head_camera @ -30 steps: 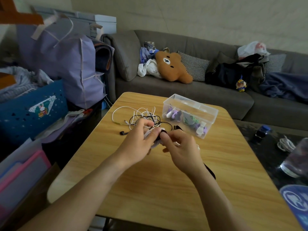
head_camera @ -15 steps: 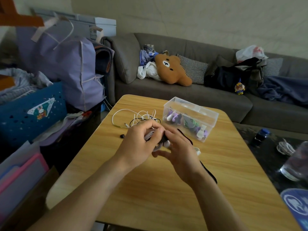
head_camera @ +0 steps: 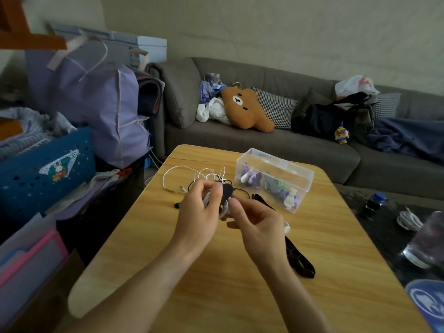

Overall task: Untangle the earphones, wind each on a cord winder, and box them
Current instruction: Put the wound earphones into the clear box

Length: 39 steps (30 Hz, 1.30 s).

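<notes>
Counter [head_camera: 324, 272]: light wood-grain laminate, smooth, rounded corners.

Left hand [head_camera: 200, 212]: raised over the counter's middle, fingers curled round a coil of white earphone cord [head_camera: 222, 209] wound on a flat black cord winder [head_camera: 227, 192], oval in outline, matte.

Right hand [head_camera: 258, 224]: just right of the coil, thumb and forefinger pinching the cord's near loops; remaining fingers loosely bent.

Tangle of earphones [head_camera: 204, 176]: loose white and black cords, thin and glossy, lying on the counter beyond the hands; one white loop arcs out to the left. A small black earbud [head_camera: 177, 205] lies apart on the near-left side of the tangle.

Clear plastic box [head_camera: 275, 179]: rectangular, rigid, transparent, lid off, on the counter right of the tangle. Contents: wound earphones on winders in purple, white, green and black.

Black strap [head_camera: 300, 260]: flat, matte, lying on the counter under and right of the right forearm. A small white piece [head_camera: 286, 227] shows beside the right hand; its kind cannot be told.

Surroundings: grey fabric sofa [head_camera: 276, 145]; brown plush bear cushion [head_camera: 245, 109]; houndstooth pillow [head_camera: 276, 106]; lilac fabric bag [head_camera: 96, 104]; blue perforated basket [head_camera: 45, 164] with a printed picture, lettering too small to read.
</notes>
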Tool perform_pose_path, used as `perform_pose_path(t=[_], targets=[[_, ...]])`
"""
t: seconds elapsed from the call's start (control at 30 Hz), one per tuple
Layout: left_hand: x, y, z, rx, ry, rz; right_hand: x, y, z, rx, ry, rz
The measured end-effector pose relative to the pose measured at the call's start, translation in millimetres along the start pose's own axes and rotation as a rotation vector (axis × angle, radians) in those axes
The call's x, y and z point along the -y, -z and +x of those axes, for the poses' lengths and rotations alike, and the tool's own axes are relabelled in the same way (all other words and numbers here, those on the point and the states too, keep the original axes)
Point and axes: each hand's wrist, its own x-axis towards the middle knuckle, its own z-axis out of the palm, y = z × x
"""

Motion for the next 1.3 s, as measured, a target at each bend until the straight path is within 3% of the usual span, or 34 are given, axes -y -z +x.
perform_pose_path(t=[0.2, 0.33, 0.37, 0.47, 0.57, 0.63, 0.77, 0.87, 0.97, 1.1, 1.17, 1.23, 1.3], targets=[[2.3, -23.9, -3.6, -0.036, 0.119, -0.219, 0.4, -23.1, -10.4, -0.096, -0.037, 0.215], [5.0, -40.9, -13.7, 0.14, 0.206, -0.358, -9.3, -20.0, -4.6, -0.285, -0.175, 0.207], [8.2, -43.4, -12.5, 0.169, 0.213, -0.33, -10.9, -16.7, -2.0, -0.299, -0.205, 0.194], [16.9, -37.0, -1.5, 0.179, 0.062, 0.044, -9.1, -4.8, 4.7, -0.237, -0.345, 0.295], [16.3, -25.8, 4.2, 0.241, 0.047, 0.026, 2.7, 14.4, 16.9, -0.151, -0.446, 0.409], [19.7, -20.6, 4.6, 0.253, 0.073, 0.033, 15.3, 30.4, 33.4, -0.223, -0.414, 0.275], [30.0, -12.3, 6.8, 0.263, -0.085, 0.352, 42.8, 62.2, 90.8, -0.438, -0.23, -0.155], [40.9, -9.7, 11.7, 0.33, -0.104, 0.546, 47.7, 72.4, 139.2, -0.496, -0.122, -0.497], [39.9, -7.8, 14.6, 0.324, -0.098, 0.661, 27.7, 69.0, 174.1, -0.389, -0.198, -0.744], [40.7, -3.9, 13.8, 0.343, -0.147, 0.788, -3.9, 57.9, 192.6, -0.088, -0.537, -1.028], [44.8, 1.7, 13.9, 0.372, -0.14, 0.857, -5.3, 54.1, 196.4, -0.012, -0.633, -1.01], [46.5, 8.8, 16.8, 0.382, -0.119, 0.908, 3.0, 52.8, 200.0, 0.028, -0.639, -0.94], [47.8, 14.5, 20.5, 0.395, -0.088, 0.946, 17.8, 52.2, 199.0, 0.028, -0.488, -1.079]])
